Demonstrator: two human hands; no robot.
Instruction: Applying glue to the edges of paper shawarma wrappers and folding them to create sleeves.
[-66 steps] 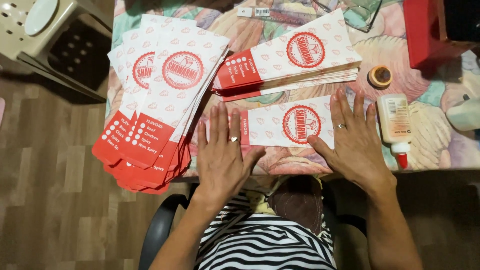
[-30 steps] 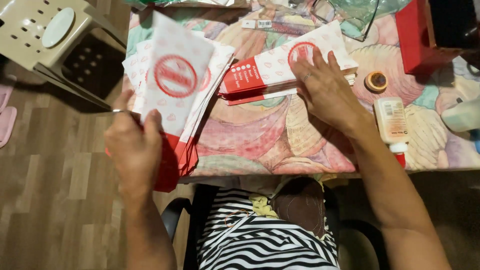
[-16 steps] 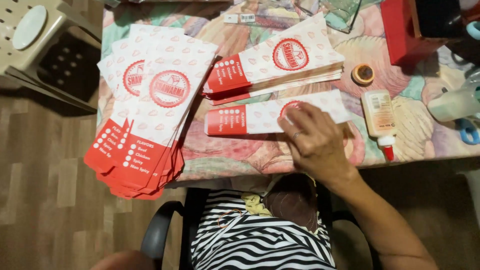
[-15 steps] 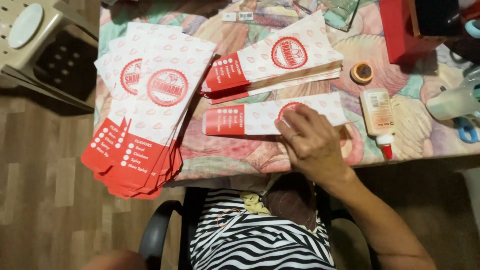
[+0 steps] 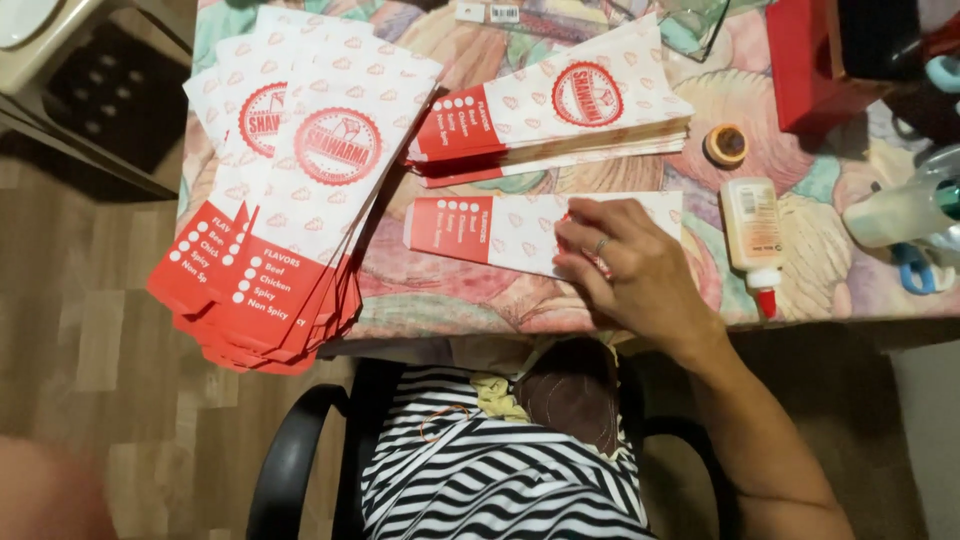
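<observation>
My right hand (image 5: 625, 270) lies flat on a single red-and-white paper food pouch (image 5: 500, 228) in the middle of the frame, fingers pressed together and pointing left, pinching nothing. The pouch lies lengthwise on the floral tablecloth (image 5: 440, 295), its red end to the left. Just above it sits a neat stack of the same pouches (image 5: 550, 115); at the left a larger fanned pile (image 5: 290, 190) hangs over the table's edge. To the right of my hand a glue bottle (image 5: 752, 235) lies with its red tip toward me, a small round tape roll (image 5: 726, 144) above it. My left hand (image 5: 45, 495) is only a blur at the lower left corner, so I cannot tell how its fingers are set.
</observation>
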